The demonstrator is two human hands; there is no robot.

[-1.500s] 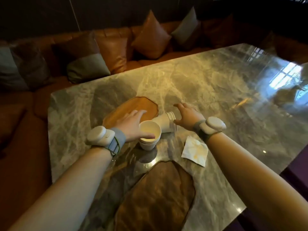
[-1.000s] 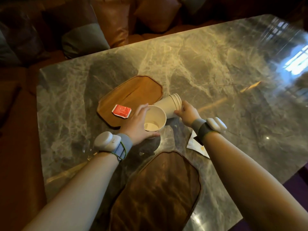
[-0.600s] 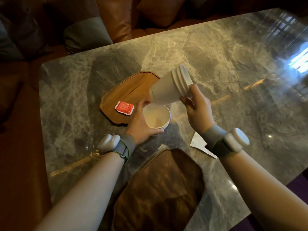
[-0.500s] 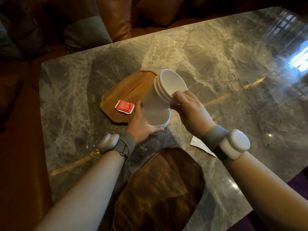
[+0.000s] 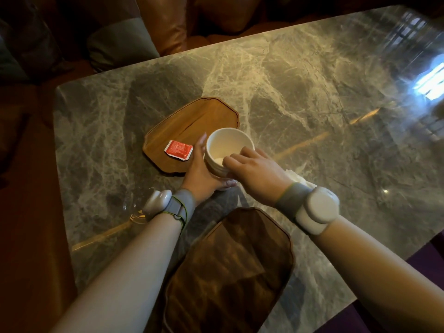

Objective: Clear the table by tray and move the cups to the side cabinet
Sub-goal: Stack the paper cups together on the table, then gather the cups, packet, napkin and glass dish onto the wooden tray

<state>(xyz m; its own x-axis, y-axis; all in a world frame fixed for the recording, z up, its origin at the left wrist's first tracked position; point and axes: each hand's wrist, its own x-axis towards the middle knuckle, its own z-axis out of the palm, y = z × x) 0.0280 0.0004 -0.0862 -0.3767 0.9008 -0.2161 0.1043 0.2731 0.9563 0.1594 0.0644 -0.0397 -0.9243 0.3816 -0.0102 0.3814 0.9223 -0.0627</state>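
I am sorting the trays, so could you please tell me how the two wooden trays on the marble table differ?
The lighter brown wooden tray carries a red sauce packet; the darker brown wooden tray carries nothing. The lighter tray lies farther away, the darker tray nearer. Both lie flat with wavy rims.

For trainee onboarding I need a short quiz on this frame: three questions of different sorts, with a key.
1. True or false: the red sauce packet lies on the lighter wooden tray.
2. Which hands touch the stack of cups? A) left only B) right only C) both
3. Fill in: the white napkin lies on the marble table, partly hidden behind the ____ hand.

Key: 1 true. 2 C: left hand and right hand. 3 right.
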